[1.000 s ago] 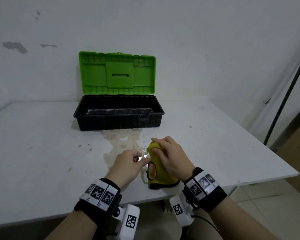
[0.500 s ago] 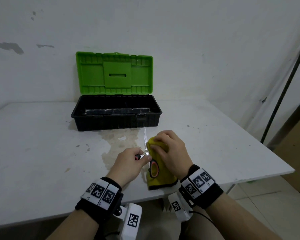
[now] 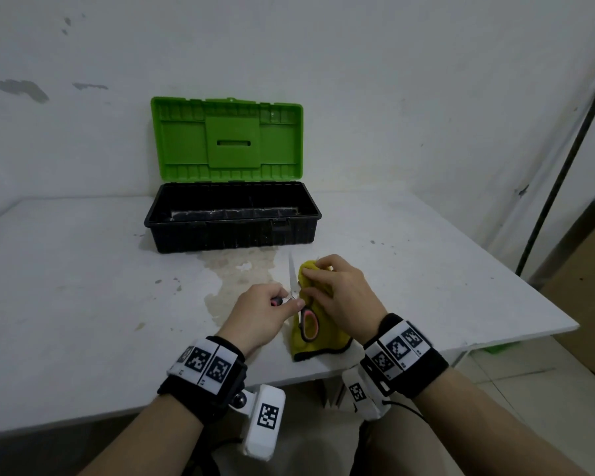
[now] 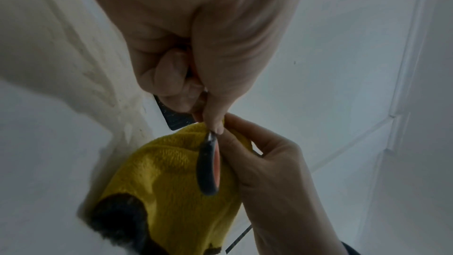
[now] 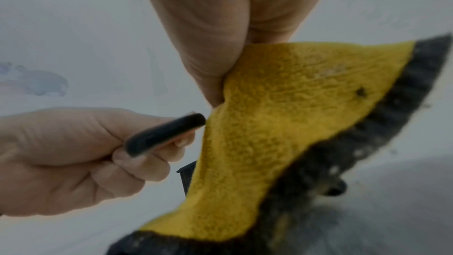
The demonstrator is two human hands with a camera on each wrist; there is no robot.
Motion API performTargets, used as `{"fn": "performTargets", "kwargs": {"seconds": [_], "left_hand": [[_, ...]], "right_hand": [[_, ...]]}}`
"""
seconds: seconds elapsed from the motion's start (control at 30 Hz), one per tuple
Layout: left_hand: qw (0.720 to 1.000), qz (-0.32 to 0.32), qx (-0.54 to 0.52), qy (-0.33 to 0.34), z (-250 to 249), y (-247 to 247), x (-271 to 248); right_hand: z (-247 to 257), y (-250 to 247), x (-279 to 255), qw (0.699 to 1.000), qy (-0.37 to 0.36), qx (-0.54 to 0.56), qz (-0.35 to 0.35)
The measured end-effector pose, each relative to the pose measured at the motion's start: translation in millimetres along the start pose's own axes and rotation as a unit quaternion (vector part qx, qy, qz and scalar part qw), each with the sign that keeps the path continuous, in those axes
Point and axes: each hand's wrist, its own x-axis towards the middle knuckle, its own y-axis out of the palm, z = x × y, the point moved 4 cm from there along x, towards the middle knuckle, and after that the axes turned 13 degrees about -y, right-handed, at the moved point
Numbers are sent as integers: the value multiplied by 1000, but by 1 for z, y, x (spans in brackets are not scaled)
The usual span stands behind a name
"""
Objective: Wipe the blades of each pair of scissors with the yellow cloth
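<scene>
more blade bared; left hand (image 3: 259,312) grips scissors (image 3: 292,277); right hand (image 3: 341,293) pinches yellow cloth (image 3: 320,333)

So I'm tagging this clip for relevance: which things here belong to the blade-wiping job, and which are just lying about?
In the job:
- scissors, handle gripped by left hand
- yellow cloth, pinched round a blade by right hand

Lying about:
- open green-lidded toolbox
- stained white table
- dark pole against the wall

The cloth (image 3: 320,333) is mustard yellow with a black border, and the scissors' handle loop (image 3: 309,323) against it is black lined with orange-red. Behind the cloth, the toolbox (image 3: 232,219) has a black base and bright green lid; both wristbands (image 3: 207,367) carry black-and-white square-patterned markers.
</scene>
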Motion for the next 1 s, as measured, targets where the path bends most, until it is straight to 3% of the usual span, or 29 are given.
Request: {"fn": "performTargets", "kwargs": {"seconds": [0.27, 0.47, 0.57, 0.67, 0.77, 0.9, 1.0], "left_hand": [[998, -18, 42, 39, -8, -6, -4], [999, 10, 23, 21, 3, -2, -1], [1000, 0, 19, 10, 5, -5, 2], [999, -9, 37, 31, -2, -5, 3], [997, -9, 58, 55, -6, -4, 2], [996, -2, 59, 68, -6, -8, 1], [995, 1, 55, 79, -6, -12, 1]], "right_hand": [[-6, -5, 3, 999, -9, -7, -38], [-44, -35, 10, 989, 121, -14, -80], [-23, -42, 4, 991, 86, 9, -98], [9, -25, -3, 999, 22, 22, -11], [18, -12, -6, 999, -21, 35, 5], [18, -9, -5, 1000, -15, 19, -1], [9, -15, 3, 999, 35, -1, -18]]}}
